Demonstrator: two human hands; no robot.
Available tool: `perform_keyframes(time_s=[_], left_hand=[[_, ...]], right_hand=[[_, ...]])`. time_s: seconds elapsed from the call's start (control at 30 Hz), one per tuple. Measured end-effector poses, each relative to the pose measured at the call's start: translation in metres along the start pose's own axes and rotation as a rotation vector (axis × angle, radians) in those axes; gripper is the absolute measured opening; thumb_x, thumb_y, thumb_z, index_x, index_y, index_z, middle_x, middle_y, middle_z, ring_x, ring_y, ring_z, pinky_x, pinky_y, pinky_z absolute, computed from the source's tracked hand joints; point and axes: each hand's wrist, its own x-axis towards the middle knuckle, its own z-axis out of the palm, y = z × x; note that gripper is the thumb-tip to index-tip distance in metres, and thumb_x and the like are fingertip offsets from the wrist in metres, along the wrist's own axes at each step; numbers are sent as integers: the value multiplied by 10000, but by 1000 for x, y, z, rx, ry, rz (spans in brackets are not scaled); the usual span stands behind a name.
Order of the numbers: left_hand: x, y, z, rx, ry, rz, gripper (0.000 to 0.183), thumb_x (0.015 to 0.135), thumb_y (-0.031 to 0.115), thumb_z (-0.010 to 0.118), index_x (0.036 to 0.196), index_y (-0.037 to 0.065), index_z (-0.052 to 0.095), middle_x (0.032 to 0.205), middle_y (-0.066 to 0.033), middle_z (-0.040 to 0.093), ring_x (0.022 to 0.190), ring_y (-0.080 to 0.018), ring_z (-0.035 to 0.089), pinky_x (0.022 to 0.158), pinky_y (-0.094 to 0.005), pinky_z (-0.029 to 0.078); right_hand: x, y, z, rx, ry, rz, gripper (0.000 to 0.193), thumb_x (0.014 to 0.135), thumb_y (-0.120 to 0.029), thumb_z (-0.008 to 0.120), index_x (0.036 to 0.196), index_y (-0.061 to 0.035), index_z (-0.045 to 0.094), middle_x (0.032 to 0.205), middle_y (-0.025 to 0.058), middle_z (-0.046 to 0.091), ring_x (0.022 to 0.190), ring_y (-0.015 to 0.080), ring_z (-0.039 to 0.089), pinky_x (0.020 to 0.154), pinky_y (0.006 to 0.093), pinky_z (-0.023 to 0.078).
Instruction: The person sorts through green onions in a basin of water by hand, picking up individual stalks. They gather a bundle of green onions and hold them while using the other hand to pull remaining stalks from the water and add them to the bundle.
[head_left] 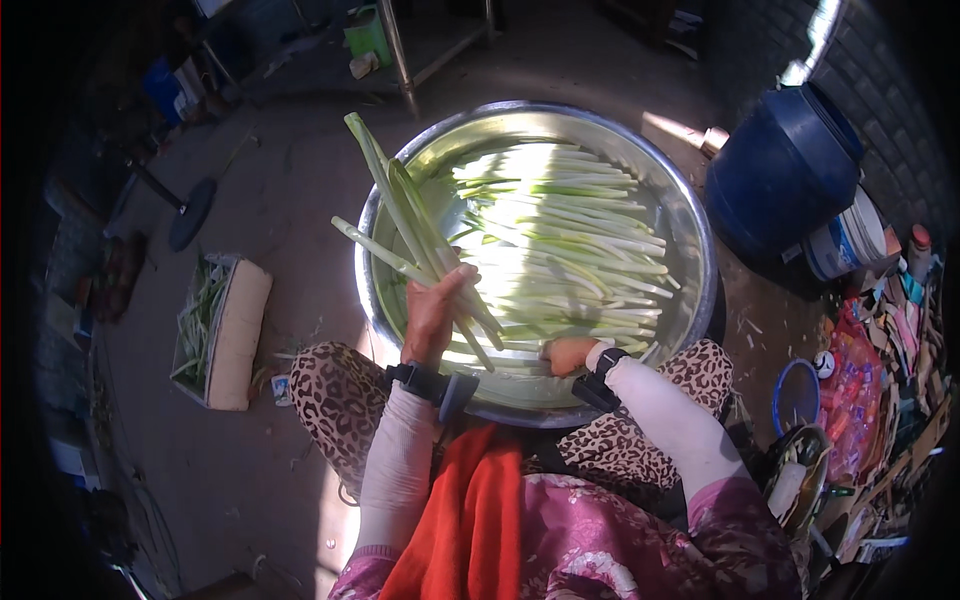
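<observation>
Between my knees stands a large round metal basin [697, 215]. A thick layer of peeled green onions [575, 245] lies in it, mostly side by side, with sunlight glaring across the middle. My left hand [432, 312] is closed around a small bunch of green onions [405, 215], raised over the basin's left side, tops slanting up and away over the rim. Low in the basin, near the front rim, my right hand [570, 355] is curled on pale stalks at the near edge of the layer. Its fingertips are hidden.
To the left, an open box [240, 335] holds green trimmings. At the right are a blue barrel [785, 170], a white bucket [845, 235], a blue-rimmed sieve [796, 395] and a heap of scraps with a red net bag [850, 390]. A metal table leg [398, 55] rises beyond the basin.
</observation>
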Motion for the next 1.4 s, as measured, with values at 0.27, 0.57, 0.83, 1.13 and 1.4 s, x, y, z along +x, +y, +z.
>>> perform_keyframes(time_s=[0.27,0.57,0.83,1.13,1.4], left_hand=[[0,8,-3,14,-2,85,413,821,78,676,1165,-50,487,885,-114,625,825,-215,629,747,-318,501],[4,-1,-9,9,143,107,274,821,72,651,1050,-38,549,856,-106,634,761,-195,619,701,-307,488],[4,-11,-8,-32,246,88,135,820,95,659,896,-13,631,788,-79,653,697,-157,614,634,-284,475],[1,-33,-7,19,233,-85,140,823,91,662,907,-19,640,786,-82,652,694,-158,610,635,-282,472],[-1,-39,-9,-85,158,-21,112,837,72,643,893,-23,624,809,-79,644,728,-163,609,673,-283,476]], right_hand=[[-51,5,-63,413,258,-37,256,759,-194,572,893,18,622,792,93,668,768,191,621,716,320,458],[-100,6,-100,547,361,-126,217,775,-205,572,750,10,572,684,35,605,656,113,530,617,287,394],[-115,11,-114,662,393,-92,156,765,-144,590,794,8,606,755,50,610,687,129,574,647,283,442],[-75,-1,-89,820,542,-185,225,781,-112,596,962,0,672,815,63,661,749,145,601,718,286,461],[-31,18,-59,625,691,78,301,782,-159,659,1044,-10,663,917,181,672,833,255,647,761,339,491]])
